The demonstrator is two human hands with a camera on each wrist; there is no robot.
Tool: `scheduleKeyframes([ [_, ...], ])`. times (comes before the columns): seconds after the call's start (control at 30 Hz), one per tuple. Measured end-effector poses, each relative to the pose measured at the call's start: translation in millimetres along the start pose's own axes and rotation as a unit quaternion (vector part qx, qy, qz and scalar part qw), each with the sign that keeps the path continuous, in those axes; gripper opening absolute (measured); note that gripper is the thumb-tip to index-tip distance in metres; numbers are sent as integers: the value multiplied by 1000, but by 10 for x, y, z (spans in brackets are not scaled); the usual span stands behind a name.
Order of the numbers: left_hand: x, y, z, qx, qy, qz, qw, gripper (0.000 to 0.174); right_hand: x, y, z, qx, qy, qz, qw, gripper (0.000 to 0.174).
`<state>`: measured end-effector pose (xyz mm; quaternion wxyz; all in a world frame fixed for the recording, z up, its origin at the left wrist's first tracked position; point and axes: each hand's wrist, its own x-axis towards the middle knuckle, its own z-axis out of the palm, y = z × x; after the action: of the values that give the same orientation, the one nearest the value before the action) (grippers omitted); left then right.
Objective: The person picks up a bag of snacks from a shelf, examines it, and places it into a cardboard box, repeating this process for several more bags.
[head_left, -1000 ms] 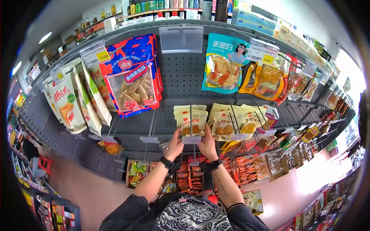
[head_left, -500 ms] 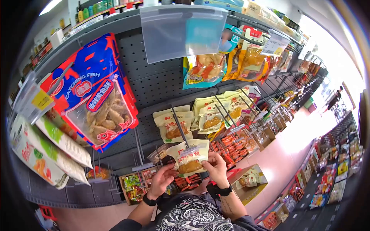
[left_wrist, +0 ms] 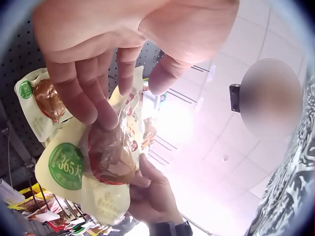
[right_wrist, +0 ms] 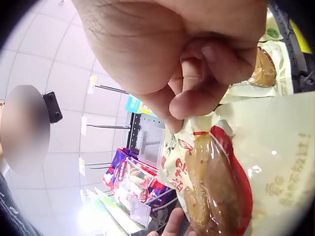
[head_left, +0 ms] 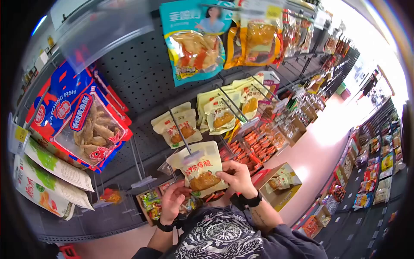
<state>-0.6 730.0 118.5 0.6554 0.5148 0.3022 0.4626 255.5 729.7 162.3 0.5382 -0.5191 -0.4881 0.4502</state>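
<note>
A cream food pouch (head_left: 202,170) with red lettering and a clear window hangs at the front end of a hook, below its price-tag holder (head_left: 192,157). My right hand (head_left: 237,178) pinches its right edge between thumb and fingers. At the lower left corner, my left hand (head_left: 173,200) has its fingers loosely bent against the pouch. The left wrist view shows those left fingers (left_wrist: 91,93) touching the back of the pouch (left_wrist: 110,157), near its round green mark. In the right wrist view the pouch (right_wrist: 216,182) lies under my right hand (right_wrist: 182,64).
Similar pouches (head_left: 177,128) hang farther back on the hook, with more (head_left: 222,113) to their right. A blue and red fish bag (head_left: 82,116) hangs at left, a teal bag (head_left: 196,45) above. An open carton (head_left: 282,192) stands at lower right, beside the aisle floor (head_left: 317,151).
The head view has turned to the right. One pouch has come forward from those at the back of the hook, and both hands moved from beside the hook to its edges.
</note>
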Motion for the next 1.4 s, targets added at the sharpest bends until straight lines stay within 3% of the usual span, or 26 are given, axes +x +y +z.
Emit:
scheduleKeyframes([
  [0.1,-57,24,93,41,24,-9,999,40,7,-37,-118,4,-8,-15,1000,16],
  [0.23,-54,-109,342,22,11,-47,999,34,-62,-60,-468,-117,-88,-89,985,28],
  [0.37,-38,-435,654,136,-6,-111,984,30,-324,85,-1103,-184,-185,-102,960,29],
  [0.43,98,-540,958,166,-92,-117,975,32,-563,236,-1429,-258,-211,-79,940,24],
  [0.47,164,-622,1144,161,-103,-129,973,32,-701,315,-1593,-258,-202,-64,943,24],
  [0.53,285,-760,1479,128,-148,-144,970,32,-999,459,-1906,-313,-87,-68,943,22],
  [0.63,423,-880,1770,224,-190,-116,949,31,-1460,813,-2404,-371,40,58,926,27],
  [0.77,455,-1047,1935,242,-198,-130,941,30,-1947,1687,-2984,-454,133,230,850,29],
  [0.83,429,-1084,1979,260,-186,-149,936,28,-2107,2323,-3204,-409,176,252,859,20],
  [0.9,367,-1114,1986,274,-175,-149,934,28,-2070,2410,-3303,-258,213,373,865,18],
  [0.97,292,-1090,1997,334,-168,-141,917,26,-2074,2823,-3480,-261,195,444,834,20],
  [1.0,251,-1078,2005,359,-163,-128,910,24,-2204,3443,-3595,-334,230,347,845,23],
  [1.1,150,-1079,1969,381,-143,-108,907,24,-1955,3450,-3743,-323,260,290,863,22],
  [1.13,127,-1062,1962,373,-132,-113,911,25,-1783,3312,-3704,-341,257,291,856,21],
  [1.23,62,-1039,1856,367,-97,-127,916,27,-1275,2734,-3499,-309,182,240,902,23],
  [1.33,27,-978,1660,368,-42,-98,924,27,-804,2157,-3011,-310,102,160,932,25],
  [1.37,46,-929,1572,377,-21,-99,921,27,-666,2077,-2807,-266,91,78,957,24],
  [1.4,80,-885,1461,375,3,-80,923,28,-533,1981,-2576,-222,63,69,970,23],
])
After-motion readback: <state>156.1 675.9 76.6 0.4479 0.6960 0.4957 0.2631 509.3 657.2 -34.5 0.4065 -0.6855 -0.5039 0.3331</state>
